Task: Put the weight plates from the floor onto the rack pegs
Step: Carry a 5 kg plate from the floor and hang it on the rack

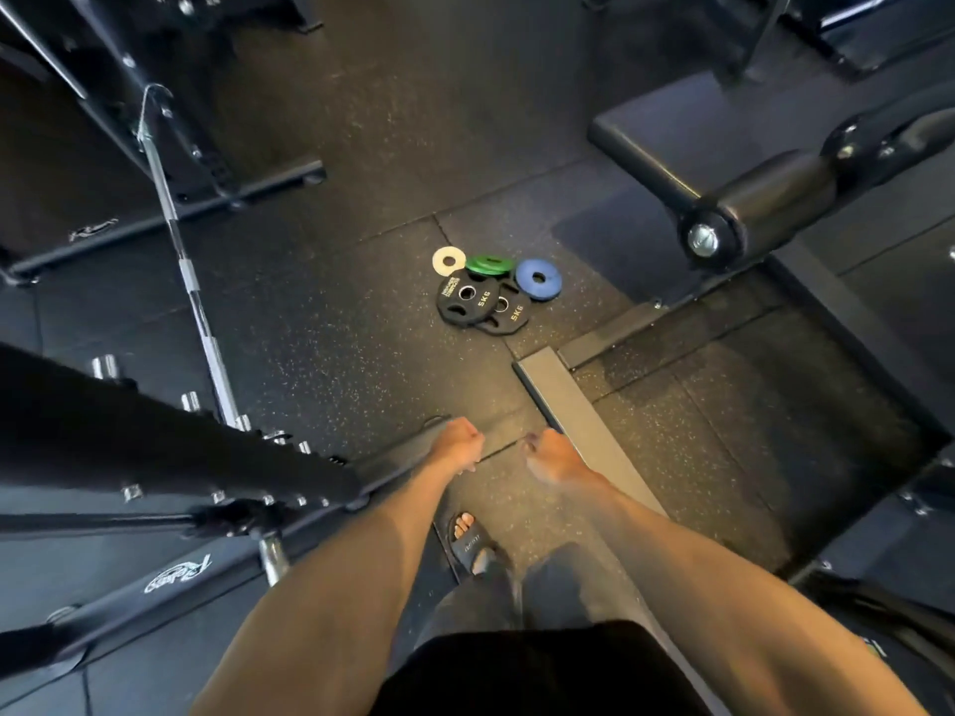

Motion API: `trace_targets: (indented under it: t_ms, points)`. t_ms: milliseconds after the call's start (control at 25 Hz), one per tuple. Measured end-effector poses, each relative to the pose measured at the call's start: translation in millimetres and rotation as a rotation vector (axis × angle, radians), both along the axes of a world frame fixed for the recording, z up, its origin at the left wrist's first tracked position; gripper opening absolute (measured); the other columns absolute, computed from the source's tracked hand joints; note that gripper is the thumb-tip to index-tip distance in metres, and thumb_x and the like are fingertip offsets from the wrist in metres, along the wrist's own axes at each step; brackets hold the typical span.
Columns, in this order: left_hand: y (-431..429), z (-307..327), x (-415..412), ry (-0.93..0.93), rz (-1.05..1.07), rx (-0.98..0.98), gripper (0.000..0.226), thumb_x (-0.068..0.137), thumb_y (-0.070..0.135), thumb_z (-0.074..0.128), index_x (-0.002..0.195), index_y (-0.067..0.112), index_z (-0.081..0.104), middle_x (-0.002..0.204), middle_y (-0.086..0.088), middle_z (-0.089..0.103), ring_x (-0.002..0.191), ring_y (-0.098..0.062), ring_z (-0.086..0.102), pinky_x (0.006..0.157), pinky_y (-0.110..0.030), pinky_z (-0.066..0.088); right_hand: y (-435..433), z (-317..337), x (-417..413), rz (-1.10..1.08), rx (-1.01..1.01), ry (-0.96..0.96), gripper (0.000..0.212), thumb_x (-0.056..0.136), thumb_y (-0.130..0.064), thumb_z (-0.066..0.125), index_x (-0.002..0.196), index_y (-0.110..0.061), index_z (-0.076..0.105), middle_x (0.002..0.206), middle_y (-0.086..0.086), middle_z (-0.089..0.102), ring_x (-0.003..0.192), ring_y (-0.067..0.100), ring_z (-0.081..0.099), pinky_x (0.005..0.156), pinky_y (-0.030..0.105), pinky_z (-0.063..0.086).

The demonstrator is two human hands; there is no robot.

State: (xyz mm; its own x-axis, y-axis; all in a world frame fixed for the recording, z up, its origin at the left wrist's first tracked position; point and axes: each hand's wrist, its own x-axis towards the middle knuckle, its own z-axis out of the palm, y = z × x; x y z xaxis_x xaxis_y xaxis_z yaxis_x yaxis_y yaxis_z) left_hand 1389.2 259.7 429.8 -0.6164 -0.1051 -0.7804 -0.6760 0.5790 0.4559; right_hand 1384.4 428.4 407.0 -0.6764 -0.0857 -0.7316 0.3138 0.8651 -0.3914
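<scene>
A small pile of weight plates lies on the dark rubber floor ahead of me: a white plate (448,261), a green plate (489,264), a blue plate (538,279), and two overlapping black 5 kg plates (466,300) (509,315). The black rack (170,452) with short chrome pegs (105,366) slants across the left. My left hand (459,447) and my right hand (553,457) hang in front of me, well short of the plates, both with fingers curled and nothing in them.
A barbell (192,281) leans along the left by the rack. A padded bench with a roller pad (765,204) stands at the right. A grey platform edge strip (573,405) runs beside my right hand. My sandalled foot (470,542) is below.
</scene>
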Motion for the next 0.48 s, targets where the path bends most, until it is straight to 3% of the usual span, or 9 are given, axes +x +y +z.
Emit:
trace_targets:
  t_ms: [80, 160, 320, 480]
  points:
    - [-3.9, -2.3, -50.3, -0.008, 0.026, -0.008, 0.018, 0.095, 0.018, 0.048, 0.098, 0.013, 0.064, 0.102, -0.014, 0.075, 0.095, -0.028, 0.073, 0.082, -0.038, 0.058, -9.4, -1.3, -54.3, -0.048, -0.038, 0.008, 0.030, 0.100, -0.023, 0.046, 0.114, -0.003, 0.064, 0.118, 0.020, 0.065, 0.112, 0.035, 0.063, 0.087, 0.037, 0.049]
    - [-8.8, -6.4, -97.9, -0.024, 0.061, 0.008, 0.015, 0.096, 0.018, 0.047, 0.090, 0.015, 0.061, 0.097, -0.012, 0.076, 0.092, -0.026, 0.073, 0.086, -0.039, 0.057, -21.1, -7.4, -107.0, -0.056, -0.064, 0.003, 0.028, 0.099, -0.019, 0.048, 0.112, -0.001, 0.065, 0.116, 0.022, 0.066, 0.111, 0.037, 0.063, 0.090, 0.041, 0.050]
    - [-20.2, -35.2, -201.1, -0.085, 0.125, 0.032, 0.015, 0.100, 0.019, 0.045, 0.098, 0.016, 0.059, 0.095, -0.012, 0.072, 0.085, -0.027, 0.073, 0.067, -0.030, 0.055, -38.1, -34.8, -222.0, -0.061, -0.094, -0.015, 0.029, 0.099, -0.016, 0.049, 0.120, -0.002, 0.064, 0.129, 0.018, 0.063, 0.120, 0.035, 0.060, 0.100, 0.043, 0.048]
    - [-30.3, -115.1, -330.1, -0.096, 0.205, 0.016, 0.026, 0.100, 0.017, 0.046, 0.112, 0.003, 0.064, 0.107, -0.019, 0.073, 0.086, -0.031, 0.073, 0.053, -0.027, 0.055, -43.7, -122.1, -352.9, -0.103, -0.071, -0.076, 0.025, 0.098, -0.025, 0.048, 0.104, -0.010, 0.067, 0.108, 0.018, 0.070, 0.105, 0.034, 0.067, 0.088, 0.044, 0.055]
